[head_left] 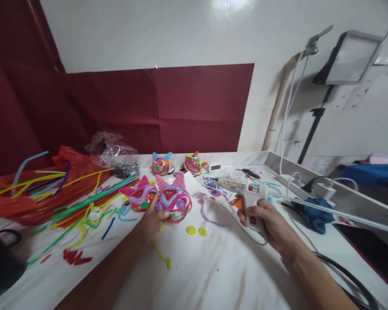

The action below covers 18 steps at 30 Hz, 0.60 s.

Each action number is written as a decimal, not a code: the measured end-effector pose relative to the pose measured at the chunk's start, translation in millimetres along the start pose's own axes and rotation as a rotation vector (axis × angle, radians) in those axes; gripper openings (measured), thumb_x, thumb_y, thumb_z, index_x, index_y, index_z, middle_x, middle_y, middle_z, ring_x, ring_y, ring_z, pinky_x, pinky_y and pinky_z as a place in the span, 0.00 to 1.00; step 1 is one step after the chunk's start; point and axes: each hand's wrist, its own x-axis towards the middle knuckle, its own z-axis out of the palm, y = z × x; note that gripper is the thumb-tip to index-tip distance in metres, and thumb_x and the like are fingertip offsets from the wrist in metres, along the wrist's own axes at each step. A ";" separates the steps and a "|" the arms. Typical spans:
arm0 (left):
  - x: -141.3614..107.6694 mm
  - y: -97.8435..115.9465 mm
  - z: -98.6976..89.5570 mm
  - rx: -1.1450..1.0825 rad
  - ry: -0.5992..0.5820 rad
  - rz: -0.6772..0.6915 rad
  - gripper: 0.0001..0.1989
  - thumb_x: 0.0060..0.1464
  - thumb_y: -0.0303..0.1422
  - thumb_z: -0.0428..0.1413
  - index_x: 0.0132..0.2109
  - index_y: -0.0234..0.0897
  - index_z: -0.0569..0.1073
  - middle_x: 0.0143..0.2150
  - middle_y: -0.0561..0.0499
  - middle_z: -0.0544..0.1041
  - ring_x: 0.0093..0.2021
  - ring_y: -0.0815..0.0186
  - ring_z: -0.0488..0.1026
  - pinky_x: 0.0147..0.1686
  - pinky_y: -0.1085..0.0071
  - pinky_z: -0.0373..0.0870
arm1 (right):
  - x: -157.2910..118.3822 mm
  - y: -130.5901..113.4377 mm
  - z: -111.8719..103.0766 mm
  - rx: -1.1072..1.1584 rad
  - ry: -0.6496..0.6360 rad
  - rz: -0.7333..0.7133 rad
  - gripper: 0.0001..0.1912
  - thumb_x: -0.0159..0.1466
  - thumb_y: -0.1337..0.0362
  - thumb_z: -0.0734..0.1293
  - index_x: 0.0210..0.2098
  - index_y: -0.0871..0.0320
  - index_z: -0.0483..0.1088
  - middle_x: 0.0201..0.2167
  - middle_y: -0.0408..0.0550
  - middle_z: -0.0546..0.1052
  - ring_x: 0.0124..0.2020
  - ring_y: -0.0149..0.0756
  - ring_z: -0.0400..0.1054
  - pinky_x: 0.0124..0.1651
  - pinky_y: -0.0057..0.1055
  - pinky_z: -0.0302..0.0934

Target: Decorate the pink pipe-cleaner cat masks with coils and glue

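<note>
My left hand (152,220) grips a cat-like face (176,199) made of coiled pink, blue and purple pipe cleaners, with pink pointed ears. It overlaps a second, similar pink face (139,196) on its left. My right hand (267,221) is wrapped round a white hot glue gun (255,197) with an orange trigger. The gun points left, its nozzle apart from the held face, and a long clear glue stick (342,213) juts from its rear. Two yellow discs (196,231) and a curved purple pipe cleaner (210,220) lie between my hands. A yellow pipe cleaner (161,255) lies beside my left wrist.
Loose pipe cleaners (93,196) and a red plastic bag (67,161) spread across the left. Two finished-looking colourful faces stand at the back, one with blue ears (161,164), one with orange (194,164). Cables (339,269), a blue cloth (318,215) and a dark tablet-like slab (371,249) occupy the right.
</note>
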 end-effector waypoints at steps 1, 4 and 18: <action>0.4 -1.0 -0.3 0.001 0.013 0.012 0.61 0.43 0.26 0.70 0.81 0.52 0.55 0.47 0.46 0.88 0.36 0.53 0.86 0.32 0.65 0.82 | -0.7 0.7 1.6 0.002 -0.009 0.001 0.21 0.39 0.61 0.75 0.17 0.49 0.56 0.18 0.47 0.78 0.20 0.37 0.69 0.25 0.31 0.59; 0.9 -1.8 1.2 0.006 0.062 0.034 0.64 0.40 0.25 0.71 0.81 0.49 0.54 0.49 0.45 0.88 0.41 0.50 0.87 0.38 0.63 0.85 | -2.8 4.3 5.6 0.003 -0.069 -0.003 0.21 0.39 0.62 0.75 0.15 0.49 0.55 0.17 0.49 0.78 0.20 0.37 0.69 0.26 0.31 0.59; -1.2 -1.8 4.2 -0.022 0.062 0.008 0.65 0.36 0.27 0.73 0.80 0.50 0.56 0.60 0.42 0.85 0.58 0.44 0.85 0.44 0.63 0.86 | -8.0 20.3 12.5 -0.254 -0.311 -0.063 0.14 0.48 0.52 0.71 0.13 0.52 0.73 0.18 0.48 0.76 0.23 0.38 0.66 0.31 0.35 0.57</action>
